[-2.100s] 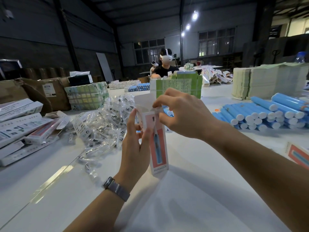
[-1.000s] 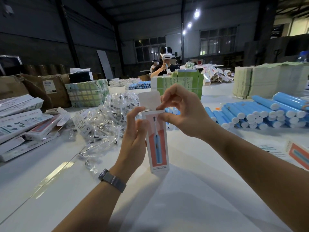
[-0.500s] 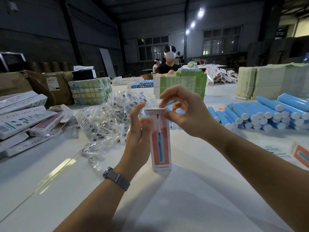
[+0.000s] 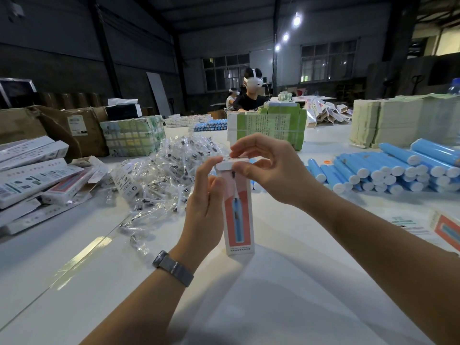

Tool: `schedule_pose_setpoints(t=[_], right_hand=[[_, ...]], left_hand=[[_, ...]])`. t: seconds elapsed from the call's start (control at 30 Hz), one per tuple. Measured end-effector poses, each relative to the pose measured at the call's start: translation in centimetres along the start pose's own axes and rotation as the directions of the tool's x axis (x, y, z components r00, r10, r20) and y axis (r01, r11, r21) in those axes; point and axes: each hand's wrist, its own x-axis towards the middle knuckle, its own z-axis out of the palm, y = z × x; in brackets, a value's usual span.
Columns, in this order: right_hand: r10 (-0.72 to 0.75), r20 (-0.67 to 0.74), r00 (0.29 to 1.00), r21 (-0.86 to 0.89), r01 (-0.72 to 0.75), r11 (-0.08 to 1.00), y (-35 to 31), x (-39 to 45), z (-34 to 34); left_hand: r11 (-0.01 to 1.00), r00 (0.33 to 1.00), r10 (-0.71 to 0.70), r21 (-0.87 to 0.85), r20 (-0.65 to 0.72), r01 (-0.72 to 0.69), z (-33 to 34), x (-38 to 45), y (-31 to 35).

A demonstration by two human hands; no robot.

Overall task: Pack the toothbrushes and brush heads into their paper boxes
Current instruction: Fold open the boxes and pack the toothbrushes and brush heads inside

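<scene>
At the middle of the white tabletop (image 4: 273, 295) stands the tall white-and-coral paper toothbrush box (image 4: 239, 207), upright, and both hands are on it. The left hand (image 4: 204, 210) holds its side with fingers running up to the top corner; the right hand (image 4: 271, 168) pinches the white top flap (image 4: 231, 163), thumb in front, fingers curled over the back. Closing step, by my reading: keep the box square with the left, press the flap flat and tuck its tongue fully in (no crushing the corners). Whether a toothbrush sits inside cannot be told, and the flap's tongue is hidden by the fingers. Out left, a heap of clear plastic brush-head packets (image 4: 159, 180); right, stacked blue cylindrical toothbrush handles (image 4: 388, 170). The coral box at the right edge (image 4: 448, 230) is cut off.
</scene>
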Motion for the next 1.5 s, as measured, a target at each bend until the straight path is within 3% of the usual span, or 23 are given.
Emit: schedule_pose_setpoints(t=[0.27, 0.57, 1.0, 1.13, 1.5], right_hand=[[-0.027, -0.062, 0.998, -0.102, 0.021, 0.995, -0.1, 0.0, 0.3], [-0.077, -0.040, 0.996, -0.206, 0.068, 0.976, -0.1, 0.2, 0.2], [-0.007, -0.114, 0.993, -0.071, -0.001, 0.997, -0.6, 0.5, -0.1], [-0.003, -0.040, 0.999, -0.067, 0.000, 0.998, -0.9, 0.5, -0.3], [0.065, 0.006, 0.998, 0.059, -0.065, 0.996, -0.7, 0.5, -1.0]], left_hand=[[0.999, 1.000, -0.008, 0.038, -0.008, 0.009, 0.2, -0.1, 0.0], [0.998, 1.000, 0.019, 0.064, -0.004, -0.019, 0.5, -0.2, 0.2], [0.989, 0.997, 0.075, 0.123, 0.011, -0.076, 0.5, -0.3, 0.3], [0.994, 0.998, 0.057, 0.089, 0.013, -0.058, 0.4, -0.3, 0.5], [0.993, 0.998, 0.058, 0.100, 0.033, -0.061, 0.3, -0.3, 0.5]])
